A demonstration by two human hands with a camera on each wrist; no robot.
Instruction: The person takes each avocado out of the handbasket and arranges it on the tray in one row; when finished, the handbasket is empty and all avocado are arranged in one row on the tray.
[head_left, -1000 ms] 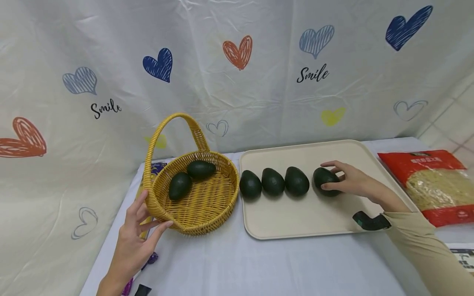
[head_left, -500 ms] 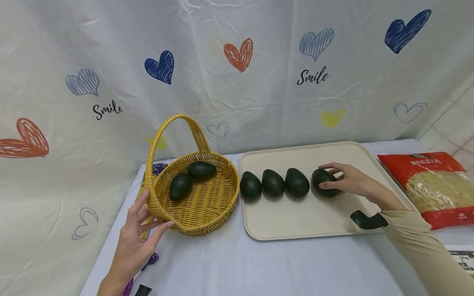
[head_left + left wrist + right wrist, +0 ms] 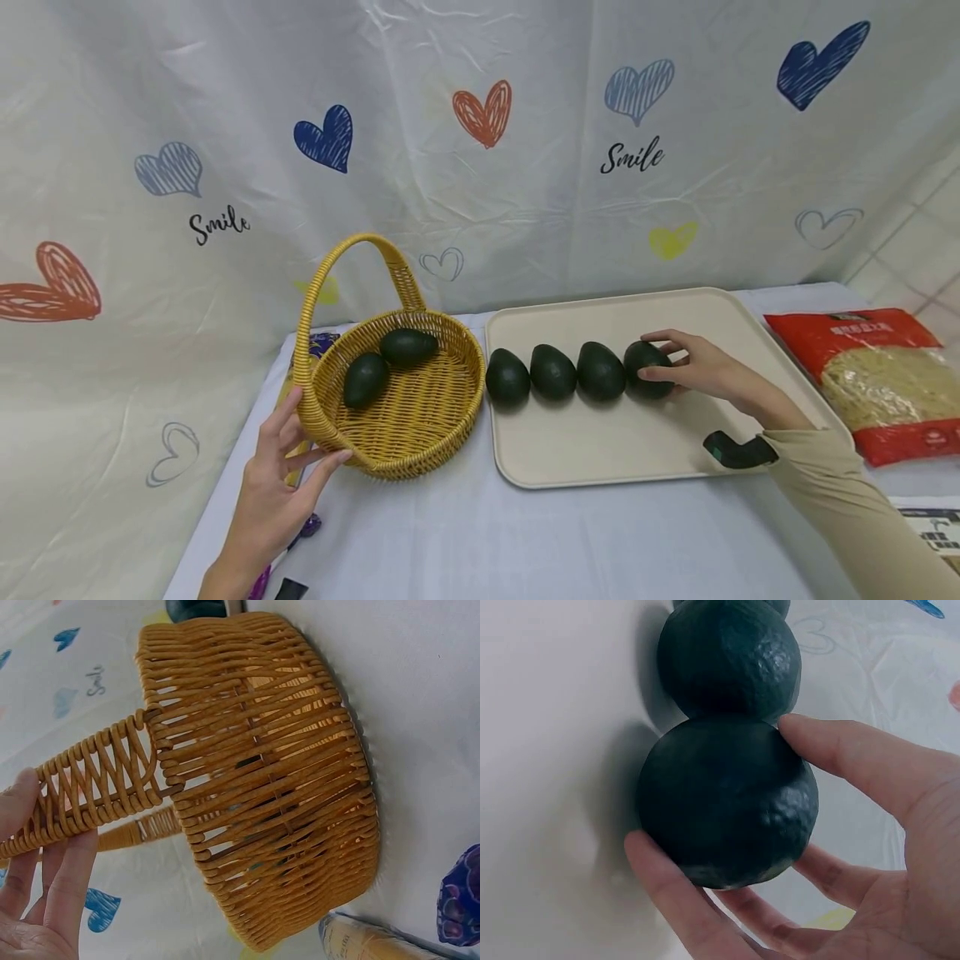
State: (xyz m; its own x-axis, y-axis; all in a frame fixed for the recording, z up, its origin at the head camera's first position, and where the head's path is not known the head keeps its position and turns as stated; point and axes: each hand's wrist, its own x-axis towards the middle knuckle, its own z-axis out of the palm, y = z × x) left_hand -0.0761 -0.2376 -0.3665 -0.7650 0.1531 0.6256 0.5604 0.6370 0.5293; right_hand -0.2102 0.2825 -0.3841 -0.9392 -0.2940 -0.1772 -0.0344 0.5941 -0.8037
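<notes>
My right hand point(image 3: 705, 368) grips a dark green avocado point(image 3: 642, 369) on the beige tray point(image 3: 592, 446), thumb on one side and fingers round the other. In the right wrist view this avocado point(image 3: 724, 802) touches a neighbouring avocado point(image 3: 731, 660). Several avocados stand in one row across the tray, reaching its left edge. To the left sits a yellow wicker basket point(image 3: 431, 417) with two avocados inside, one of them point(image 3: 366, 380) near the handle. My left hand point(image 3: 273, 492) pinches the basket's handle point(image 3: 90, 780) between thumb and fingers, close to the rim.
A red bag of pasta point(image 3: 877, 375) lies right of the tray. Behind the table hangs a white curtain point(image 3: 540, 208) printed with hearts. Partly hidden packages lie left of the basket, with a purple wrapped item point(image 3: 309, 525) in front of them.
My right hand has slid its avocado left along the tray, closing the gap to the row. My left hand and the basket stay in place.
</notes>
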